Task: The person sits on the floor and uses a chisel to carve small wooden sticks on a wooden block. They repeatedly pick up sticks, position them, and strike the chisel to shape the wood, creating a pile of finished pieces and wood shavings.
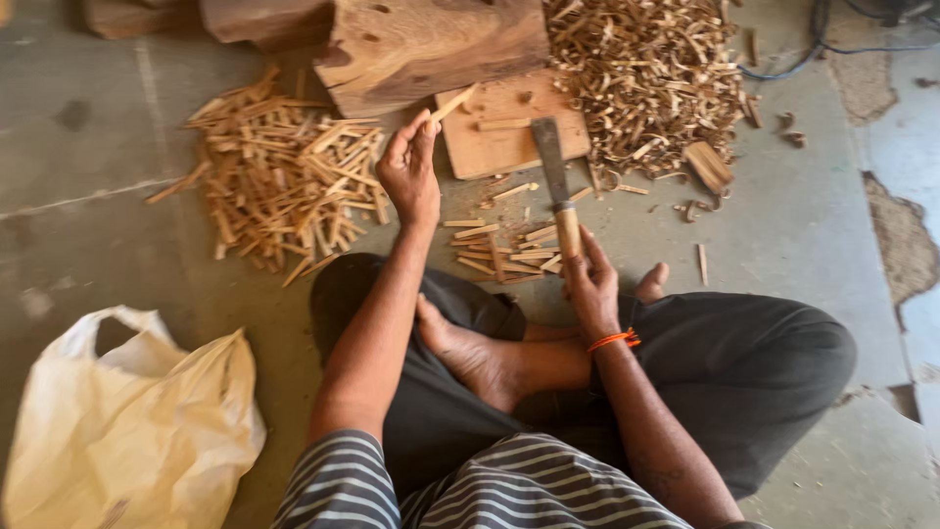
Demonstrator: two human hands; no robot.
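Left hand (409, 174): raised over the floor, grip pinched narrow on a short pale wooden stick (452, 102) whose far end lies over the flat square wooden chopping board (509, 132)

Right hand (590, 284): grip wrapped around the wooden handle of a broad-bladed metal chopping knife (555, 176), blade pointing away, tip over the board's near edge

Small cluster of split pale sticks (504, 253): on the grey concrete floor (117, 225), between the hands, just before the crossed legs

Large heap of split sticks (279, 181): left of the left hand

Mound of curled wood shavings (646, 78): right of the board

Thick brown log block (431, 44): behind the board

White plastic bag (127, 421): lower left
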